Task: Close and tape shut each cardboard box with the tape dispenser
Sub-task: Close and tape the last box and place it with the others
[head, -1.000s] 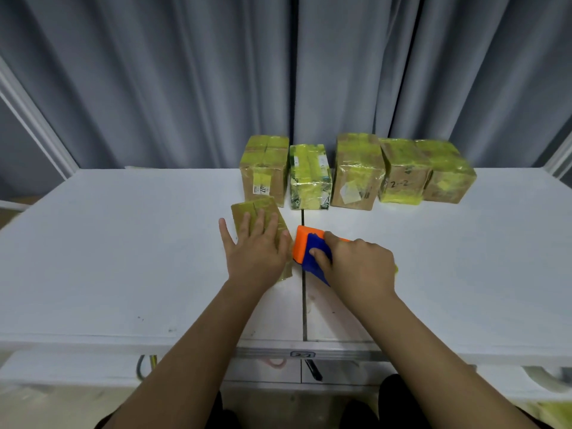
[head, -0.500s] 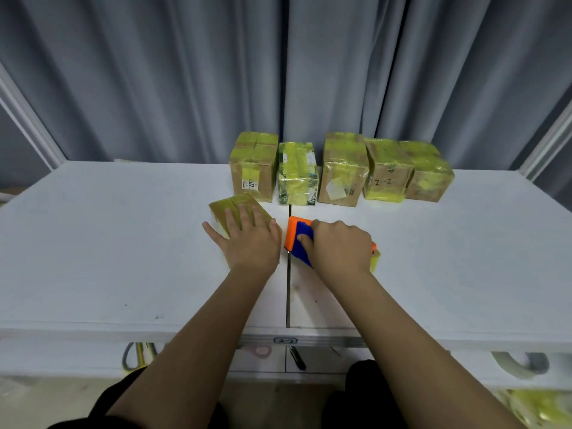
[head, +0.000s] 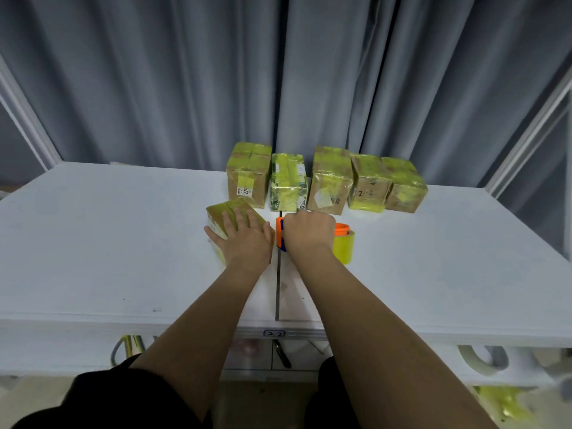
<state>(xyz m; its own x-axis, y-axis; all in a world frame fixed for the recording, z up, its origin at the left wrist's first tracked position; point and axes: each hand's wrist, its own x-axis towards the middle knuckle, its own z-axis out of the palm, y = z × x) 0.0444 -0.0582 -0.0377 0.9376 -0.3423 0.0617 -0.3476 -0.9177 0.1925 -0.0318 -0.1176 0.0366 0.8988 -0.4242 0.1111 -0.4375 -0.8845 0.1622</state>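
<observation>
A small cardboard box [head: 227, 210] wrapped in yellow tape lies on the white table [head: 108, 243] left of the centre seam. My left hand [head: 244, 239] presses flat on its top with straight fingers. Just to the right, my right hand [head: 308, 232] grips the orange and blue tape dispenser [head: 342, 232], whose yellow tape roll [head: 344, 249] shows at the hand's right side. The dispenser's front edge sits close to the box's right side; whether they touch is hidden by my hands.
Several taped boxes [head: 329, 181] stand in a row at the back of the table, in front of a grey curtain [head: 278, 72]. A dark seam [head: 278, 292] splits the tabletop. A yellow tape scrap [head: 507, 404] lies below the table at the right.
The tape roll has come out from behind my right hand and shows fully at its right side. My left hand stays flat on the box. The camera has tilted.
</observation>
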